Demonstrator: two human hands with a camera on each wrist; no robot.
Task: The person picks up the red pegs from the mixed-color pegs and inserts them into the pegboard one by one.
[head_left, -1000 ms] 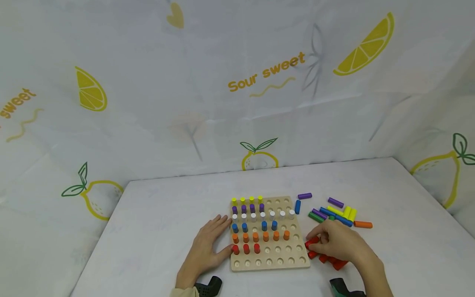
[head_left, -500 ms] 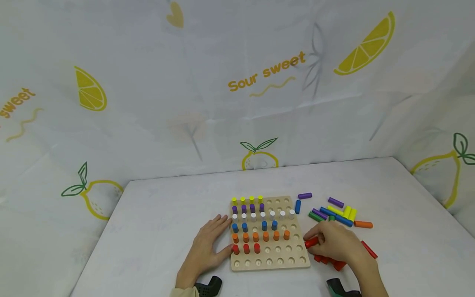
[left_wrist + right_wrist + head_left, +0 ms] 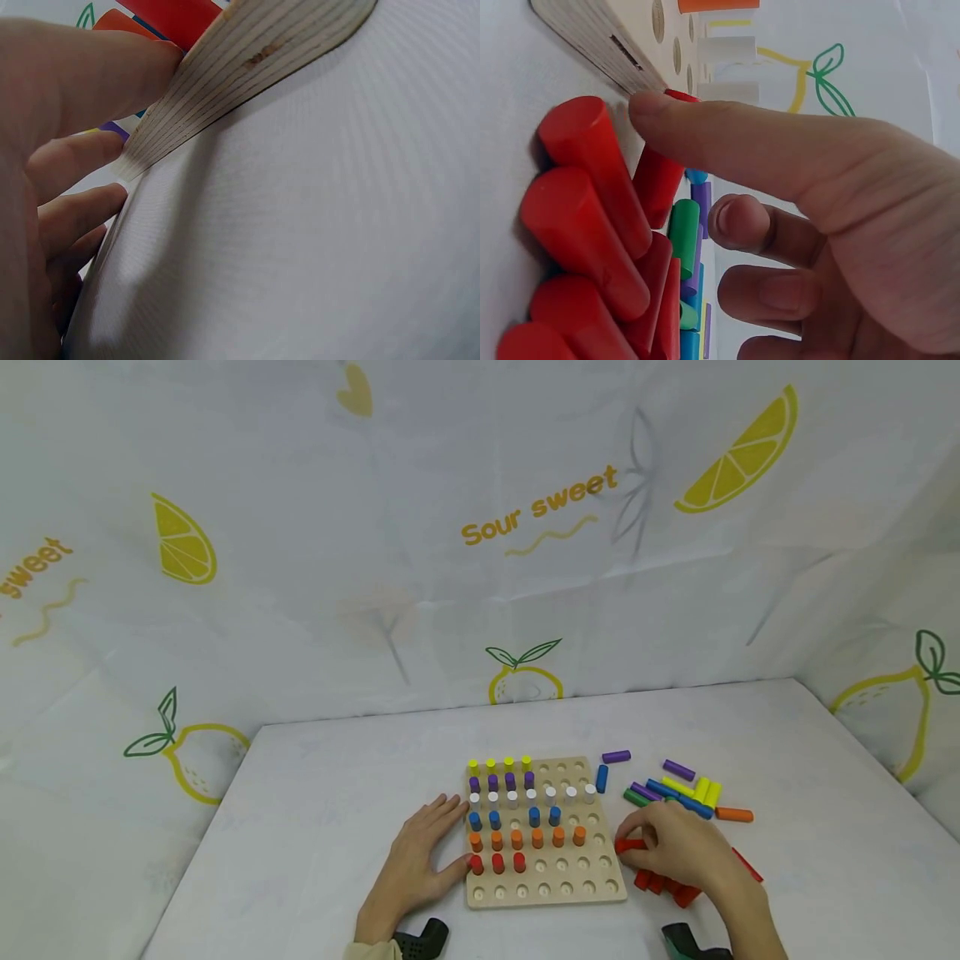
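A wooden pegboard (image 3: pixel 555 897) lies on the table with rows of yellow, purple, white, blue, orange and red pegs standing in its holes. Along its left edge rests my left hand (image 3: pixel 420 852), fingers extended and thumb by the first red peg (image 3: pixel 477 864); the left wrist view has the thumb (image 3: pixel 112 71) against the board's side. My right hand (image 3: pixel 678 847), just right of the board, pinches a red peg (image 3: pixel 630 845) between thumb and forefinger. In the right wrist view the thumb covers part of that red peg (image 3: pixel 658 184), and the forefinger is hidden.
Several loose red pegs (image 3: pixel 684 895) lie under and beside the right hand. Beyond it are loose green, purple, blue and yellow pegs (image 3: pixel 701 789) and an orange peg (image 3: pixel 733 814). A printed cloth (image 3: pixel 420 568) hangs behind the table.
My right hand has shifted slightly, and the red peg at its fingertips has turned. A red peg has come into view right of the wrist. The left hand and the board stay put.
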